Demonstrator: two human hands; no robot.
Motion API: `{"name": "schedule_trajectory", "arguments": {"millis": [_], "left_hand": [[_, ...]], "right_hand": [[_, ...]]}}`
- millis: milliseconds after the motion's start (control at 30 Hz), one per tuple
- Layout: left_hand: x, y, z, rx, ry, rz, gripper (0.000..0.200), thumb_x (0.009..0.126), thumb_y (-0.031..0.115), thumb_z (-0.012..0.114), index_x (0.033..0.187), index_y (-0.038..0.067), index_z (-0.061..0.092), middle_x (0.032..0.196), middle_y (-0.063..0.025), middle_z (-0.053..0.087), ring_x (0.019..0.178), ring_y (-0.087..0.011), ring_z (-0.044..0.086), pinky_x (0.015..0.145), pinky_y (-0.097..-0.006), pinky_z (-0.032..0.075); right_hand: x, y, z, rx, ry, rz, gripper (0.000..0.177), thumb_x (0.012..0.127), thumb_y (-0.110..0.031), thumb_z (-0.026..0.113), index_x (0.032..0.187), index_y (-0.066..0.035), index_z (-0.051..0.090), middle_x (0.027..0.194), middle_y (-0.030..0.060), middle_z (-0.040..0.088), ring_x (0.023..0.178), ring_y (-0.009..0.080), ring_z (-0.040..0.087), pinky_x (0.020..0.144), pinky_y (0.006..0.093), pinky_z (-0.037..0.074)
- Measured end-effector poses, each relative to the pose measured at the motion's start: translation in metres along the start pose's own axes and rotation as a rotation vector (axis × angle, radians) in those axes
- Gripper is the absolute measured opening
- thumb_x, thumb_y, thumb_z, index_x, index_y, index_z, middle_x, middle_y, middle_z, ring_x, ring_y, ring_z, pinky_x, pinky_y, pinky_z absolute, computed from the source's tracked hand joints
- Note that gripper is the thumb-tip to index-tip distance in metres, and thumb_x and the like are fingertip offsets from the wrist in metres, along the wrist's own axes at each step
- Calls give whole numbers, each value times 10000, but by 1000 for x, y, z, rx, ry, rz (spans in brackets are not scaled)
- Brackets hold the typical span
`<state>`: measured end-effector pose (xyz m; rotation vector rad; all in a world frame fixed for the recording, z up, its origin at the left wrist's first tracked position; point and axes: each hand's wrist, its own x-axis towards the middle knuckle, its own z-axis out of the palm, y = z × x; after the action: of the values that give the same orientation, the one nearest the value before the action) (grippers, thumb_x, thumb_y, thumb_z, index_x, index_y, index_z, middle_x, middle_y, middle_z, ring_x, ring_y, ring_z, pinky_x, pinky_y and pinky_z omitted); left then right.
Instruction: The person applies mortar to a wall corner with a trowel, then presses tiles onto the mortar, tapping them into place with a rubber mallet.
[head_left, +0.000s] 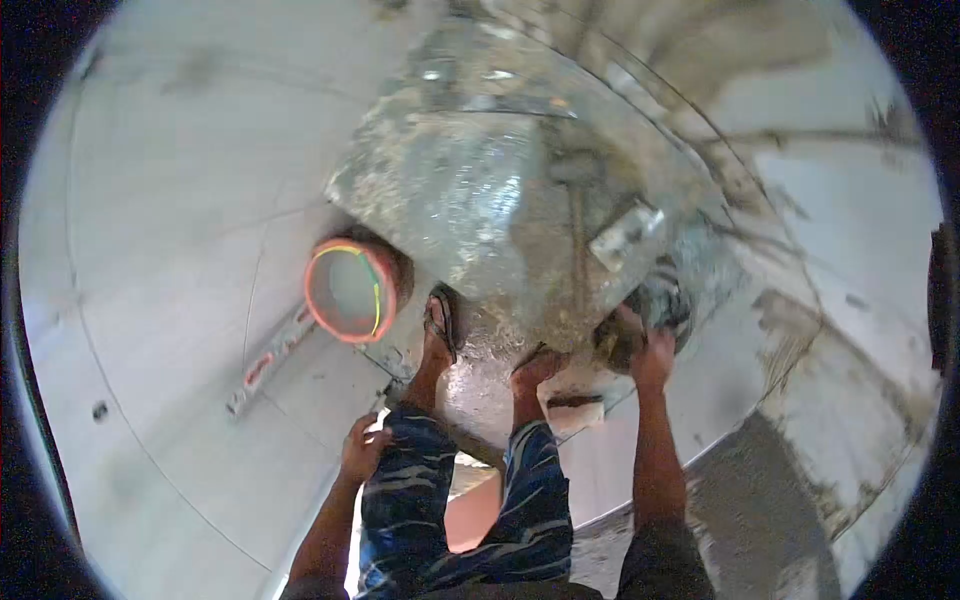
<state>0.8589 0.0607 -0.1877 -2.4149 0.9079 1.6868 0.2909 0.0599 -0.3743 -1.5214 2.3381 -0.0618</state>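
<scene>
My right hand (655,358) reaches down beside my right foot, its fingers closed at the near rim of a dark round container (668,300); the grip is blurred. My left hand (364,446) is beside my left knee, its fingers loosely bent and apart, with nothing seen in it. A flat pale trowel-like plate (627,236) lies just beyond the container. To its left, a long-handled hammer or mallet (577,225) rests on the wet, mortar-covered ground (470,210).
An orange-rimmed bucket (312,290) holding greyish contents stands left of my feet. Next to it a spirit level (270,362) lies on pale floor tiles (180,300). A small tile piece (577,412) is near my right foot. Grey mortar (765,500) covers floor at lower right.
</scene>
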Motion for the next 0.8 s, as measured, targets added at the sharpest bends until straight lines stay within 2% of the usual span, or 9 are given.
{"name": "schedule_trajectory", "arguments": {"millis": [100,233,300,367,433,567,667,733,800], "left_hand": [[-25,36,15,25,72,78,528,921,254,716,1321,-21,507,1165,-169,652,980,-248,685,824,-364,567],[-8,-13,13,-123,165,209,499,919,277,708,1284,-13,532,1114,-179,671,1001,-279,682,849,-398,556],[8,-30,4,-49,146,254,504,900,303,722,1259,-7,549,1123,-192,664,1029,-302,674,867,-420,543],[27,-41,-3,-64,143,261,506,883,299,736,1248,-3,557,1141,-199,666,1044,-308,671,858,-433,540],[37,-50,-12,-134,181,235,519,878,314,746,1249,3,560,1144,-198,665,1028,-301,677,830,-421,548],[80,-86,-33,-264,131,258,580,882,324,753,1302,-7,529,1143,-183,659,1049,-268,676,808,-369,563],[121,-98,-47,-210,96,271,569,903,325,733,1312,-11,522,1188,-196,634,1064,-284,674,830,-370,565],[176,-146,-39,-26,195,476,546,911,296,721,1308,-19,520,1229,-204,603,1035,-313,682,858,-375,553],[247,-171,-36,-134,129,431,528,898,264,719,1296,-24,526,1244,-214,594,1031,-339,676,861,-394,548]], "right_hand": [[-33,-30,-52,122,26,-17,270,946,-230,603,1106,-14,631,1051,224,617,983,440,579,873,501,477],[-20,-127,-100,367,109,-152,335,967,-344,582,1019,-20,649,945,219,615,924,450,576,882,543,445],[-10,-162,-78,328,183,-244,322,957,-308,580,1039,-4,651,996,228,625,939,446,582,887,538,448],[20,-235,-83,380,-4,-437,316,929,-251,592,1099,9,651,1039,240,622,965,447,584,895,536,449],[49,-290,-70,413,2,-605,295,881,-89,588,1155,8,640,1163,266,571,1011,476,529,893,526,435],[103,-387,-37,336,225,-837,398,822,-57,604,1216,-11,637,1218,252,571,1071,462,541,933,549,429],[77,-436,0,226,234,-752,500,780,-68,646,1279,-51,611,1253,229,575,1152,447,538,1014,560,411],[32,-446,56,319,82,-787,554,756,-85,680,1302,-82,588,1276,206,577,1201,426,535,1067,534,403],[-11,-496,82,417,-319,-666,522,749,-90,692,1263,-73,601,1256,183,588,1187,403,548,1034,509,437]]}}
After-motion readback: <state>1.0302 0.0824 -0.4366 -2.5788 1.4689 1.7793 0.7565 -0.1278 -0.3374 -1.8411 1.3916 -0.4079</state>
